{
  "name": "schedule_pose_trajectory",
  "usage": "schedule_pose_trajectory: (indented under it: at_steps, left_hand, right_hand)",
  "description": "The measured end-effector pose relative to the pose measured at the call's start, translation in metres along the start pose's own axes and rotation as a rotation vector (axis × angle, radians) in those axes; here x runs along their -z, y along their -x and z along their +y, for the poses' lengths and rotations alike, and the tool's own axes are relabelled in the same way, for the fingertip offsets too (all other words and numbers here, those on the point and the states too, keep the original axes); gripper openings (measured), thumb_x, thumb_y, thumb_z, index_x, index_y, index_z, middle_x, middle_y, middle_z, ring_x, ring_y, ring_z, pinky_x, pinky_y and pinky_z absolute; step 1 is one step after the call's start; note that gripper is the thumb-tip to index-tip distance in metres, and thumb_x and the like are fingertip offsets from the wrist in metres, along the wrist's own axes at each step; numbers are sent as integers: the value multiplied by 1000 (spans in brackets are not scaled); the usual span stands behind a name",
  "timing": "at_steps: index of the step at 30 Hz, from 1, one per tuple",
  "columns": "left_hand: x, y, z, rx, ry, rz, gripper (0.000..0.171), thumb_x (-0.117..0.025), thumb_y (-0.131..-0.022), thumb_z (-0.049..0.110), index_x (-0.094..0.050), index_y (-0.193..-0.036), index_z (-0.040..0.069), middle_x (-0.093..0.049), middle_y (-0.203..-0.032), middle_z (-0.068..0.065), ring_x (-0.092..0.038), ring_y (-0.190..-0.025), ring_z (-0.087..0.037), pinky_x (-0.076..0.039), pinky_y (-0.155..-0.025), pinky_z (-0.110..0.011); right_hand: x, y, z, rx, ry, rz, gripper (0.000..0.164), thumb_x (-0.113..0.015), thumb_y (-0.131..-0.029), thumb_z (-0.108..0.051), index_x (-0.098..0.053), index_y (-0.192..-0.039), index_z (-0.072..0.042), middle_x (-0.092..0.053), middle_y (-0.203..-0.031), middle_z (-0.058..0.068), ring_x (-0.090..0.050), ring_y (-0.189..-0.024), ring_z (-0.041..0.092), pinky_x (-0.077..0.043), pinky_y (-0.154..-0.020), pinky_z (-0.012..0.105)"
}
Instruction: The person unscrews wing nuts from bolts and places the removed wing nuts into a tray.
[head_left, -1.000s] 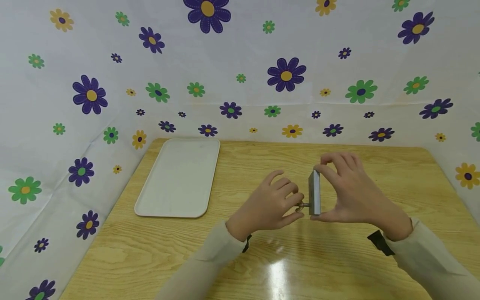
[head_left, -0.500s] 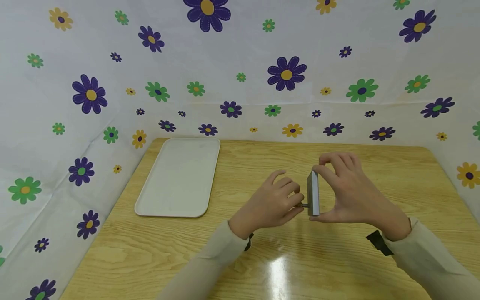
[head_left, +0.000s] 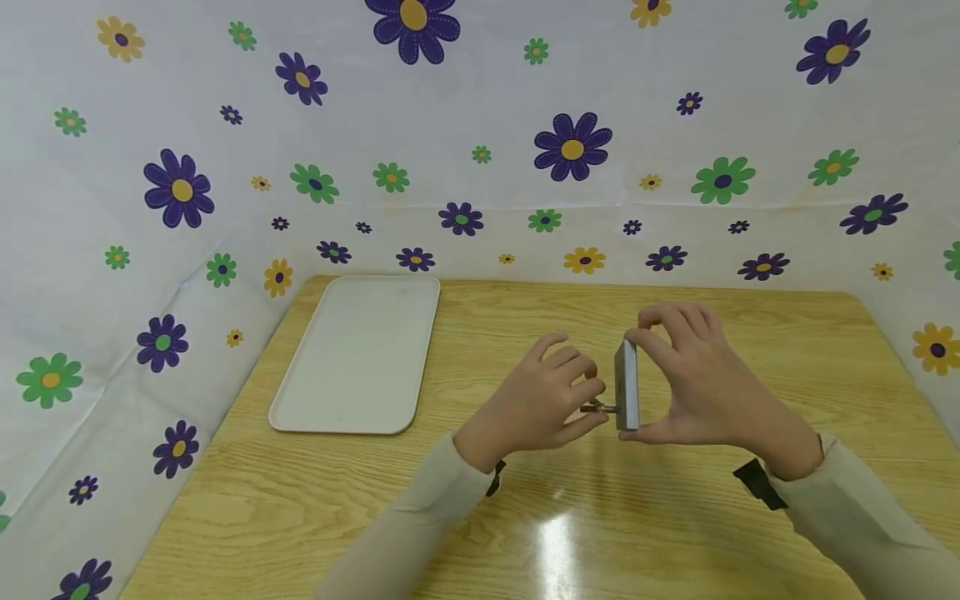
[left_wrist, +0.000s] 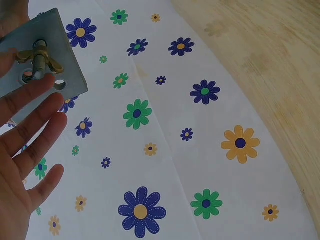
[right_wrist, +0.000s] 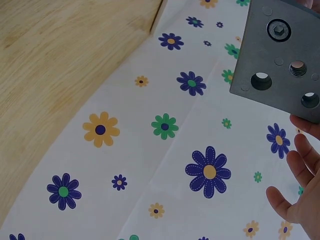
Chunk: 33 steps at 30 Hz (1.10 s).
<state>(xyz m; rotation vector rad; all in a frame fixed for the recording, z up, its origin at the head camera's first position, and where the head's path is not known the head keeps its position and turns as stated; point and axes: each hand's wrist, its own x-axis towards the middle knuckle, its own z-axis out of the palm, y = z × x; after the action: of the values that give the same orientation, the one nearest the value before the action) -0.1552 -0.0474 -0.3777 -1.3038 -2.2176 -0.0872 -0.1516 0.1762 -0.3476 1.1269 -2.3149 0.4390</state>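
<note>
My right hand (head_left: 697, 379) grips a grey metal plate (head_left: 627, 385) by its top and bottom edges, holding it upright above the table. A socket-head bolt (right_wrist: 278, 30) runs through one of the plate's holes, its threaded end (left_wrist: 38, 67) pointing towards my left hand (head_left: 540, 400). On that thread sits a brass wing nut (left_wrist: 47, 61), near the plate's face. The thumb and index finger of my left hand are at the nut's wings, one on either side. My other left fingers are spread apart from it.
A white rectangular tray (head_left: 356, 358) lies on the wood-grain table (head_left: 247, 500) at the far left. White cloth (head_left: 480, 100) with printed flowers stands up behind the table and along its sides.
The left thumb and fingers have shifted around the wing nut, whose wings now show at a different angle. The plate has moved very slightly left and stays upright in my right hand.
</note>
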Motion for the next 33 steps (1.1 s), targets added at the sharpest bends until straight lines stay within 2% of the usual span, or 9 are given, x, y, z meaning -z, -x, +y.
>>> schedule_pose_trajectory:
  at_steps: [3,5,8,15,20,23,30,33]
  left_hand:
    - [0,3,1,-4,-2,-17,29,-62,-84,50,-67,-87,22,-65,-93,5,-61,-91,-12,-41,-103,-40]
    - [-1,4,1,-7,-1,-23,29,-63,-83,50,-67,-88,22,-65,-94,5,-61,-91,-12,-41,-103,-40]
    - [-2,4,1,-11,-2,-27,27,-63,-84,48,-67,-88,22,-65,-94,5,-60,-92,-12,-40,-104,-39]
    - [-2,2,2,-13,7,-35,26,-62,-85,47,-67,-88,22,-65,-94,6,-61,-92,-11,-41,-103,-39]
    - [-2,2,3,-13,12,-41,26,-62,-85,47,-68,-88,22,-66,-94,6,-61,-92,-11,-41,-103,-39]
    - [-2,2,3,-16,9,-45,24,-62,-85,46,-68,-89,22,-65,-95,6,-61,-93,-11,-40,-103,-39]
    - [-4,2,2,-10,29,-36,19,-64,-86,40,-68,-89,22,-65,-94,7,-61,-93,-10,-40,-103,-38]
    - [-4,2,2,-6,40,-37,17,-64,-86,39,-68,-88,22,-65,-94,7,-61,-93,-10,-40,-103,-37]
  right_hand:
    - [0,1,1,-3,-2,-6,91,-48,-65,-84,-56,-108,-3,-48,-108,17,-41,-101,34,-30,-86,53]
    - [1,1,1,-3,-2,-11,90,-56,-63,-82,-56,-108,-3,-48,-108,17,-41,-101,33,-30,-86,53]
    - [1,1,2,-2,-1,-14,90,-61,-61,-80,-56,-108,-4,-48,-108,17,-41,-101,33,-30,-86,53]
    - [1,1,1,-7,4,-12,92,-49,-65,-84,-56,-108,-4,-48,-108,17,-41,-101,33,-31,-86,53]
    - [2,0,1,-6,2,-14,91,-58,-62,-81,-55,-108,-4,-48,-109,17,-41,-101,34,-31,-86,54]
    - [3,0,1,-7,-5,-9,91,-59,-61,-81,-55,-108,-4,-47,-108,17,-41,-101,34,-31,-86,54]
    - [2,-1,0,-16,-7,0,94,-41,-66,-87,-56,-107,-4,-47,-107,18,-41,-101,35,-30,-85,54]
    - [1,-1,0,-13,-10,1,94,-39,-67,-87,-56,-107,-4,-47,-107,18,-41,-101,35,-30,-86,54]
